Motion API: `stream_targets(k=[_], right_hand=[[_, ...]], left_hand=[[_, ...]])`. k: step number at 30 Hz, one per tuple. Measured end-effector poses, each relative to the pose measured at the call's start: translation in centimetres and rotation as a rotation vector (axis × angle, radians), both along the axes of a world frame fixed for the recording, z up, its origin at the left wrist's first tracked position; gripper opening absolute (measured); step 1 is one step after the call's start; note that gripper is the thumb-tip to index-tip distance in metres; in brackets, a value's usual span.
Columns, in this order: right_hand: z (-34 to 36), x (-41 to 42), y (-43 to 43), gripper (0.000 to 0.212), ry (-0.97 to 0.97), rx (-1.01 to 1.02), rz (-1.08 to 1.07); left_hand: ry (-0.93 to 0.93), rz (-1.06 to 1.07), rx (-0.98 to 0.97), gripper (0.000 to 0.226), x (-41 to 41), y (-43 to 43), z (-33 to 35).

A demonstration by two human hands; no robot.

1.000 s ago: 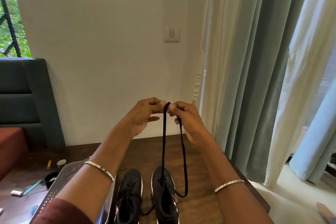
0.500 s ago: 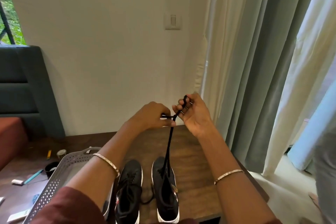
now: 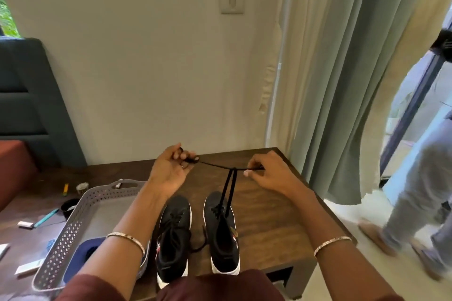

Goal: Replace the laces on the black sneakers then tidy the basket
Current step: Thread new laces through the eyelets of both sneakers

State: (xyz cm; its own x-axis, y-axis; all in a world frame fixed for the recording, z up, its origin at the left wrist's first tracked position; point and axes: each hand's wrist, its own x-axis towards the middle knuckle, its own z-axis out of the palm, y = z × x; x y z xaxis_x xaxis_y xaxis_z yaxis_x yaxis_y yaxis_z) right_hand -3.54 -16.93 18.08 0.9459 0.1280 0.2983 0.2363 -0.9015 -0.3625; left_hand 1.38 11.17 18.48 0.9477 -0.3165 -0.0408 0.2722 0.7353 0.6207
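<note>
My hands had been together above the shoe; I drew them apart, left hand (image 3: 173, 168) toward 10 o'clock clutching the bunched lace (image 3: 234, 169), right hand (image 3: 266, 175) toward 2 o'clock pinching its other end, likely cinching a knot over the right sneaker (image 3: 223, 232); basket (image 3: 73, 225) at 9 o'clock, still untidied

Dark wooden table (image 3: 269, 215) bears two black sneakers (image 3: 175, 234) side by side; grey basket (image 3: 66, 234) just left.
</note>
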Motion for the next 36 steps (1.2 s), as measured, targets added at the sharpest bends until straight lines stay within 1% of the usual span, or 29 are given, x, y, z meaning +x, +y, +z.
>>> stream_targets(k=[1,2,3,4,5,6,7,8,9,10,12,13,15,16,17,18,19,21,23,24,25,26,29,30,32,33,34,35,36], right_hand=[[-0.1,0.2,0.3,0.024,0.027,-0.034,-0.004],[0.0,0.4,0.7,0.024,0.045,-0.016,-0.011],[0.2,0.5,1.2,0.022,0.055,0.056,-0.02],[0.6,0.5,1.8,0.02,0.044,0.15,-0.022],[0.8,0.5,2.5,0.019,0.034,0.233,-0.026],[0.9,0.4,3.1,0.019,0.013,0.292,-0.023],[0.8,0.5,3.6,0.02,0.0,0.341,-0.023],[0.4,0.5,4.2,0.022,-0.004,0.4,-0.024],[-0.1,0.6,4.7,0.025,0.006,0.488,-0.031],[-0.8,0.6,5.1,0.028,0.036,0.634,-0.027],[-2.1,0.3,5.8,0.03,0.136,1.06,0.017],[-2.9,0.2,5.9,0.029,0.212,1.296,0.045],[-4.5,-0.2,5.6,0.029,0.369,1.768,0.068],[-5.3,-0.4,5.1,0.029,0.4,1.953,0.048],[-6.2,-0.3,4.2,0.03,0.39,2.072,0.004],[-7.3,-0.1,3.0,0.03,0.362,2.127,-0.065],[-8.1,0.0,1.8,0.032,0.333,2.106,-0.148],[-9.6,-0.4,-0.8,0.033,0.29,1.913,-0.345],[-10.7,-0.8,-2.6,0.031,0.237,1.548,-0.489],[-10.9,-0.8,-3.0,0.029,0.229,1.312,-0.515],[-11.1,-0.9,-3.0,0.026,0.243,1.099,-0.513],[-11.1,-0.8,-2.8,0.025,0.255,0.941,-0.485],[-10.6,-0.5,-1.9,0.052,0.268,0.581,-0.245],[-10.5,-0.3,-1.5,0.054,0.289,0.419,-0.157],[-10.2,0.3,-1.0,0.047,0.388,0.075,-0.033],[-10.3,0.4,-0.8,0.037,0.453,-0.034,-0.015],[-10.3,0.5,-0.7,0.028,0.487,-0.048,-0.002],[-10.4,0.6,-0.5,0.023,0.481,0.01,0.006],[-10.6,0.5,-0.3,0.025,0.445,0.119,0.009]], left_hand=[[0.038,0.003,-0.031,0.037,0.0,-0.6,0.0],[0.031,-0.009,0.027,0.036,-0.2,-1.3,0.2],[-0.029,-0.02,0.169,0.037,-0.3,-1.9,0.3],[-0.152,-0.004,0.401,0.039,-0.4,-2.5,0.6],[-0.338,0.041,0.688,0.04,-0.4,-2.9,0.6],[-0.565,0.098,0.985,0.04,-0.3,-3.4,0.5],[-0.778,0.139,1.231,0.039,-0.3,-3.9,0.4],[-0.928,0.16,1.404,0.038,-0.2,-4.3,0.1],[-1.026,0.162,1.511,0.038,-0.2,-4.6,-0.1],[-1.081,0.161,1.585,0.038,0.0,-4.7,-0.6],[-1.106,0.182,1.662,0.037,0.1,-4.7,-1.7],[-1.086,0.182,1.642,0.034,0.2,-4.6,-2.4],[-1.001,0.155,1.505,0.034,0.3,-4.2,-3.9],[-0.932,0.121,1.433,0.036,0.2,-3.7,-4.7],[-0.844,0.089,1.375,0.038,0.1,-3.2,-5.5],[-0.739,0.079,1.329,0.039,0.3,-2.4,-6.7],[-0.629,0.084,1.294,0.038,0.4,-1.4,-7.7],[-0.364,0.101,1.24,0.031,0.8,0.6,-9.9],[-0.188,0.101,1.225,0.024,1.0,1.9,-11.1],[-0.158,0.105,1.24,0.026,1.1,2.1,-11.4],[-0.163,0.103,1.253,0.026,1.2,2.2,-11.6],[-0.19,0.095,1.268,0.023,1.3,2.2,-11.7],[-0.292,0.042,1.325,0.007,1.6,1.5,-11.8],[-0.328,0.019,1.341,0.008,1.7,1.3,-11.8],[-0.339,-0.052,1.332,0.024,1.7,0.8,-11.4],[-0.296,-0.096,1.29,0.03,1.5,0.6,-11.1],[-0.251,-0.124,1.224,0.036,1.2,0.3,-10.8],[-0.209,-0.126,1.137,0.039,0.8,0.0,-10.7],[-0.173,-0.11,1.033,0.04,0.5,-0.4,-10.7]])
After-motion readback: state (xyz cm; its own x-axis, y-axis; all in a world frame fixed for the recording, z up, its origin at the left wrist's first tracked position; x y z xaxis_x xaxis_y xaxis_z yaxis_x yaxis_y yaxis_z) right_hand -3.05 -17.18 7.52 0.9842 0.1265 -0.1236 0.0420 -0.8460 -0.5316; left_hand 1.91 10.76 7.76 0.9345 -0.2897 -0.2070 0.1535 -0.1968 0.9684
